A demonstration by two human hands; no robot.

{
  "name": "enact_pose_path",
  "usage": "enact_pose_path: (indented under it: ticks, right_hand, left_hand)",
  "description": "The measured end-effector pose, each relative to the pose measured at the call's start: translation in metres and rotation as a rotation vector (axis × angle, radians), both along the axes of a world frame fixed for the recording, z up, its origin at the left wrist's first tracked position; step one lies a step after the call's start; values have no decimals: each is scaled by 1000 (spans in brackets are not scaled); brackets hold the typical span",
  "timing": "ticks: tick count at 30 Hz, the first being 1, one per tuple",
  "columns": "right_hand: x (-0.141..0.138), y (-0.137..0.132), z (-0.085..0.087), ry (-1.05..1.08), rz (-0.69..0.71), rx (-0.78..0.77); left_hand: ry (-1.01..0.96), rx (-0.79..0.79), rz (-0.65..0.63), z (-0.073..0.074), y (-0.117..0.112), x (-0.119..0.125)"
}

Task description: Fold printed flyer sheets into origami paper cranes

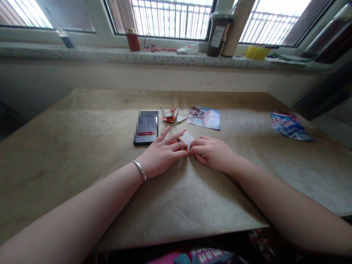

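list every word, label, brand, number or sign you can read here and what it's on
"man" on the clothing at the bottom edge; the other letters there are too unclear to read.
Phone: screen text too blurred to read.
Printed sheet: red lettering, too blurred.
Cards at right: lettering too blurred.
Jar label on the sill: too small.
Folded paper: no readable text.

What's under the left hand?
The paper lies partly under the left hand; orange and black print shows between the fingers. Whatever the palm covers cannot be seen.
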State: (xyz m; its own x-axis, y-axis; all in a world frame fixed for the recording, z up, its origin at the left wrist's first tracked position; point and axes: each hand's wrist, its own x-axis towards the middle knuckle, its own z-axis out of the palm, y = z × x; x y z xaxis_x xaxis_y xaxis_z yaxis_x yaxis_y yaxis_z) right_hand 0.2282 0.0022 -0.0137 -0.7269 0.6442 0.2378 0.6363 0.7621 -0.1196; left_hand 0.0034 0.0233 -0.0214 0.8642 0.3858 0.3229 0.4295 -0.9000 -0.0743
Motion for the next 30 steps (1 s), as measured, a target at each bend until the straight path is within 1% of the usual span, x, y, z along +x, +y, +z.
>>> enact_pose_path:
  ticks: [5,9,17,25,30]
  right_hand:
    - [-2,-1,1,-7,-27,-1]
    - [-3,-2,2,-9,-38,13]
    - [-4,-2,-1,14,-43,32]
    - [-3,-1,-3,26,-33,51]
    - [-2,-1,-2,17,-42,43]
  left_hand:
    - [32,39,7,4,-2,4]
    - [60,69,-12,7,-2,6]
    - [69,127,-7,10,-4,6]
    - [74,141,-13,13,-3,4]
    - [102,144,8,15,-1,0]
